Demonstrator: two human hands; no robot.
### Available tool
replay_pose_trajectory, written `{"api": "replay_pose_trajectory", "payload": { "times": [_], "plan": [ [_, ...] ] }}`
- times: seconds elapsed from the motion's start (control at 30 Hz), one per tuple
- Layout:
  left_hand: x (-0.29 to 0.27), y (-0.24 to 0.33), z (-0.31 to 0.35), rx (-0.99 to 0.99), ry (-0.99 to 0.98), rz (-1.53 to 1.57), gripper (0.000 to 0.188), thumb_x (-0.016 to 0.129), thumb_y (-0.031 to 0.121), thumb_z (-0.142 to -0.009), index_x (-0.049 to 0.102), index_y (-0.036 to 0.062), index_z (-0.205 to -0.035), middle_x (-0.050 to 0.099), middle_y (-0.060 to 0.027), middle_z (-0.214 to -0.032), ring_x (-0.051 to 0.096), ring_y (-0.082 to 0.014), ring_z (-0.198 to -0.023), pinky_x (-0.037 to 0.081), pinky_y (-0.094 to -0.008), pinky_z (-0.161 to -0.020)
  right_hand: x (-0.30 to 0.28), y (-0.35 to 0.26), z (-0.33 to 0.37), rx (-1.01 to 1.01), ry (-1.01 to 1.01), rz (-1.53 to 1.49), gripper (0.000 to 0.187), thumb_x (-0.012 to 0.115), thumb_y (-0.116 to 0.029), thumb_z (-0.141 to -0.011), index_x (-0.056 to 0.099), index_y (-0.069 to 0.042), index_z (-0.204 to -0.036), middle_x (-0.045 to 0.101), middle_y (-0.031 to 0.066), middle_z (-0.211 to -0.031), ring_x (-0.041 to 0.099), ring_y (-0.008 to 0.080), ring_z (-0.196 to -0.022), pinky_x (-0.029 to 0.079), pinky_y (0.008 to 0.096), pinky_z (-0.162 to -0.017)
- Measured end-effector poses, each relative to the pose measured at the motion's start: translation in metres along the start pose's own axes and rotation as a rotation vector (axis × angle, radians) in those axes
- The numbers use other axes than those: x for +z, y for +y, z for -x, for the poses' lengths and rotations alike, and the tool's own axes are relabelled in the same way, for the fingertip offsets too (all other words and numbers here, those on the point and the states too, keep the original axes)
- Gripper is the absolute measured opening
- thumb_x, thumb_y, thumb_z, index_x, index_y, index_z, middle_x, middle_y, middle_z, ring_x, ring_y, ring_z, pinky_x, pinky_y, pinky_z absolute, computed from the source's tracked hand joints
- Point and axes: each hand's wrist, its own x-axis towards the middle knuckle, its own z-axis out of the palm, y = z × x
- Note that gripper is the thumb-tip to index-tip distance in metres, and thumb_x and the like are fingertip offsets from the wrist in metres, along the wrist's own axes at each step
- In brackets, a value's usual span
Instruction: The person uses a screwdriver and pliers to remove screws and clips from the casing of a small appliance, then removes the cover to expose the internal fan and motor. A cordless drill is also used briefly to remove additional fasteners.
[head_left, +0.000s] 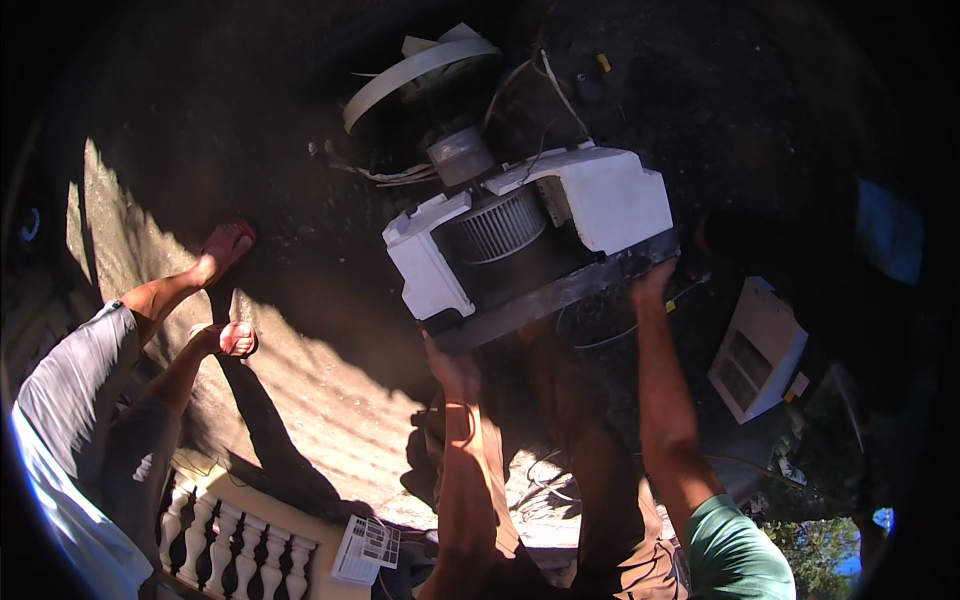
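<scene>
Both my hands hold the inner assembly of an air conditioner, with white foam housing [625, 200] around a finned blower wheel [505, 228]. A dark flat panel [540, 305] runs along its near side. My left hand [455, 370] is closed on the panel's near left corner, its fingers partly hidden. At the right end, my right hand [655, 283] grips the same panel from below. Beyond the blower, a metal motor [461, 155] joins a pale round fan ring [420, 75]. Loose wires [400, 178] trail from the motor's left side.
A person's bare legs and sandalled feet [225, 250] are on the left. A pale grilled casing [757, 350] lies at right. Near the lower edge are a white baluster railing [235, 545] and a white grille panel [367, 548]. Cables [545, 490] lie on the ground near my legs.
</scene>
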Motion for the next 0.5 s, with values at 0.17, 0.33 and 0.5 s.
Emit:
{"api": "replay_pose_trajectory", "payload": {
  "times": [0.17, 0.33, 0.5],
  "plan": [
    [-0.005, 0.010, -0.006, 0.031, 0.042, -0.002, 0.054, 0.043, 0.046, -0.104, 0.046, 0.0064, -0.140, 0.055, -0.0116, -0.135, 0.054, -0.0276, -0.122, 0.041, -0.0422, -0.107, 0.005, -0.007, 0.002, -0.008, 0.072, 0.017, 0.069, 0.034, -0.065, -0.096, 0.042, -0.018, -0.146, 0.046, 0.0050, -0.141, 0.047, 0.0261, -0.124, 0.041, 0.0473, -0.102],
    [-0.008, 0.017, -0.014, 0.068, 0.071, -0.045, 0.052, 0.046, 0.046, -0.102, 0.050, 0.0061, -0.136, 0.056, -0.0128, -0.132, 0.055, -0.0288, -0.120, 0.042, -0.0442, -0.106, -0.001, -0.003, 0.007, -0.010, 0.115, 0.002, 0.070, 0.034, -0.064, -0.097, 0.040, -0.017, -0.148, 0.042, 0.0043, -0.147, 0.042, 0.0274, -0.131, 0.031, 0.0483, -0.111],
    [0.027, 0.051, -0.007, 0.101, 0.129, -0.132, 0.050, 0.048, 0.044, -0.102, 0.052, 0.0053, -0.134, 0.057, -0.0135, -0.131, 0.055, -0.0295, -0.119, 0.042, -0.0455, -0.106, 0.007, 0.009, 0.029, -0.026, 0.076, 0.067, 0.070, 0.030, -0.063, -0.097, 0.041, -0.016, -0.149, 0.046, 0.0048, -0.147, 0.042, 0.0273, -0.134, 0.029, 0.0480, -0.112]
  ]
}}
